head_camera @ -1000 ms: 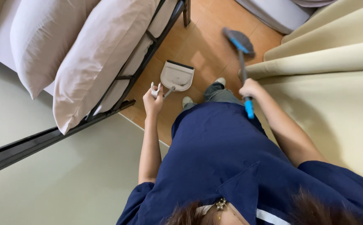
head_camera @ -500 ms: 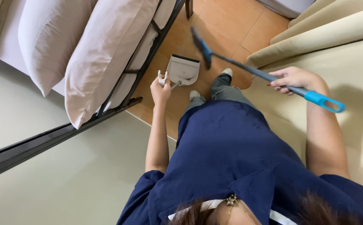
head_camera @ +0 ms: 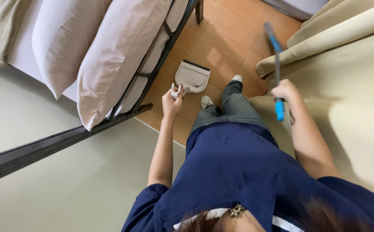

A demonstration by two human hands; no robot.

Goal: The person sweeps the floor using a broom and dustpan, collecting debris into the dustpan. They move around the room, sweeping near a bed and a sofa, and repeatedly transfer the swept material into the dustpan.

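Two hands, a dustpan and a brush

Both hands are closed around cleaning tools above a wooden floor [head_camera: 221,51]. The left hand [head_camera: 171,103] is wrapped around the handle of a white dustpan [head_camera: 192,76], which hangs below it with its dark-edged mouth pointing away from the person, just beside the black bed frame [head_camera: 152,73]. The right hand [head_camera: 284,90] is clenched on the shaft of a brush [head_camera: 275,64] with a grey stick and blue grip; the blue end pokes out under the fist and the far end reaches toward a cream curtain [head_camera: 346,47]. The brush stands nearly straight up in the view, well apart from the dustpan. Between the two tools show the person's jeans and pale shoes [head_camera: 206,101]. Two large pillows [head_camera: 109,56] lean on the bed at the left.
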